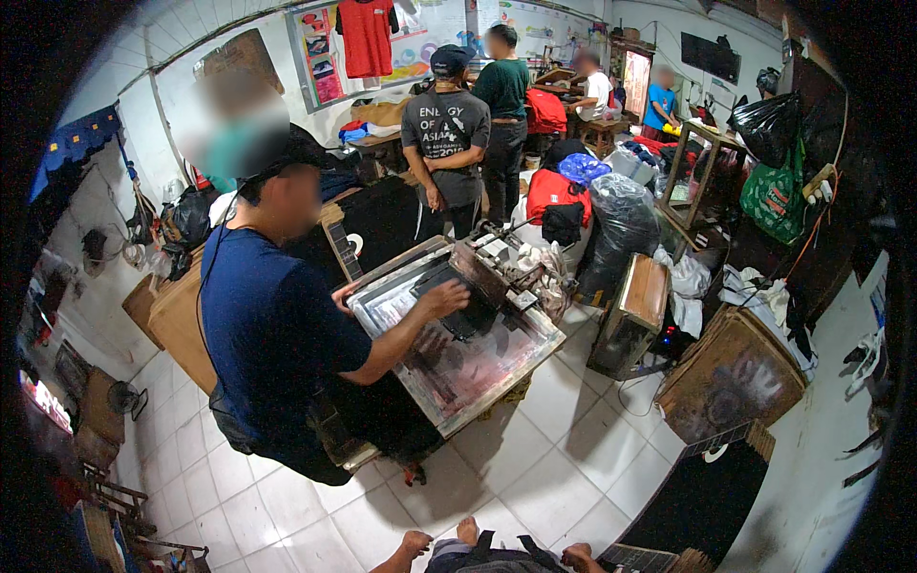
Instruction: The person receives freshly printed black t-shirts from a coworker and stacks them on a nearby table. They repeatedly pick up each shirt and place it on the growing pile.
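Note:
At the lower edge, my left hand (415, 543) hangs beside my body with its fingers curled in and no object showing. My right hand (578, 554) hangs on the other side, also curled, partly cut off by the picture's edge. Neither touches anything that I can see. Ahead of me, a person in a dark blue shirt (272, 334) leans over a framed printing screen (458, 392) stained with ink on a work table. That person's one hand rests over a dark patch on the screen; the other holds the frame's far left side.
Close on my right lies a black-topped board (702, 501). Beyond it stand a stained brown board (735, 377) and a wooden box (630, 310). White tiled floor (497, 477) lies between me and the table. Several people stand or work farther back, near bags and piled clothes.

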Demonstrator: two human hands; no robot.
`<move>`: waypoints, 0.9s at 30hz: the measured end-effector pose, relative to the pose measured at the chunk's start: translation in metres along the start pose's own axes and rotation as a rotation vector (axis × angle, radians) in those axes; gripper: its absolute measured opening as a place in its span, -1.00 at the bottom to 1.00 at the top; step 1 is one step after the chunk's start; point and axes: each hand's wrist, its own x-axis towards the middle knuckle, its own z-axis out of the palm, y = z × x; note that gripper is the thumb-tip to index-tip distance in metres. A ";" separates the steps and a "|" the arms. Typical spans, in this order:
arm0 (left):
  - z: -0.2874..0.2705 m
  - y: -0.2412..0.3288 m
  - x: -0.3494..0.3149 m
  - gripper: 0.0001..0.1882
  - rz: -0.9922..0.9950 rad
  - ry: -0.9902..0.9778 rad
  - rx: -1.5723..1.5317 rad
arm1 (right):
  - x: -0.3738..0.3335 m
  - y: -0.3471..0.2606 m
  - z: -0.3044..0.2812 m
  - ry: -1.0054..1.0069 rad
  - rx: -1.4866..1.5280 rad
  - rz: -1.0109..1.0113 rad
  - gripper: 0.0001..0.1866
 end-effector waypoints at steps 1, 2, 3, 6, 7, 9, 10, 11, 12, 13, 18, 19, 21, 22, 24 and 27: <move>0.002 0.002 0.007 -0.75 -0.067 0.064 -0.134 | -0.004 -0.011 0.000 -0.026 -0.042 -0.061 -0.80; 0.002 0.000 0.013 -0.75 -0.026 0.096 -0.120 | -0.007 -0.022 0.000 -0.053 -0.084 -0.120 -0.77; -0.001 -0.003 0.018 -0.75 0.014 0.126 -0.200 | 0.008 -0.034 0.006 0.089 -0.706 0.323 -0.77; -0.030 -0.004 0.030 -0.77 0.260 0.125 -0.284 | 0.031 -0.068 0.014 -0.278 -1.787 -0.005 -0.77; -0.043 0.000 0.030 -0.77 0.232 0.167 -0.457 | 0.038 -0.078 0.019 -0.315 -1.776 0.047 -0.78; -0.092 0.022 0.021 -0.79 0.293 0.334 -0.590 | 0.056 -0.100 0.037 -0.356 -1.806 -0.017 -0.83; -0.126 0.042 0.014 -0.75 0.237 0.507 -0.670 | 0.070 -0.112 0.058 -0.239 -1.471 -0.129 -0.88; -0.153 0.062 0.004 -0.75 0.187 0.739 -0.812 | 0.079 -0.129 0.077 -0.195 -1.444 -0.108 -0.92; -0.182 0.077 -0.010 -0.66 0.236 0.826 -0.815 | 0.087 -0.149 0.098 -0.231 -1.453 -0.243 -0.95; -0.206 0.097 -0.021 -0.62 0.235 0.902 -0.870 | 0.102 -0.170 0.131 -0.120 -1.072 -0.041 -0.94; -0.265 0.142 -0.039 -0.60 0.326 0.828 -1.012 | 0.177 -0.283 0.305 -0.174 -0.377 0.092 -0.93; -0.274 0.135 -0.038 -0.64 0.299 0.706 -1.052 | 0.192 -0.297 0.335 -0.234 -0.305 0.099 -0.91; -0.291 0.128 -0.034 -0.84 0.284 0.559 -1.161 | 0.224 -0.326 0.388 -0.144 -0.141 0.180 -0.81; -0.302 0.124 -0.032 -0.84 0.299 0.441 -1.183 | 0.242 -0.336 0.410 -0.070 -0.077 0.188 -0.72; -0.326 0.119 -0.049 -0.85 0.340 0.168 -1.201 | 0.280 -0.357 0.440 0.074 0.089 0.200 -0.53; -0.321 0.145 -0.076 -0.75 0.667 -0.025 -1.298 | 0.331 -0.378 0.451 -0.106 0.794 0.143 -0.64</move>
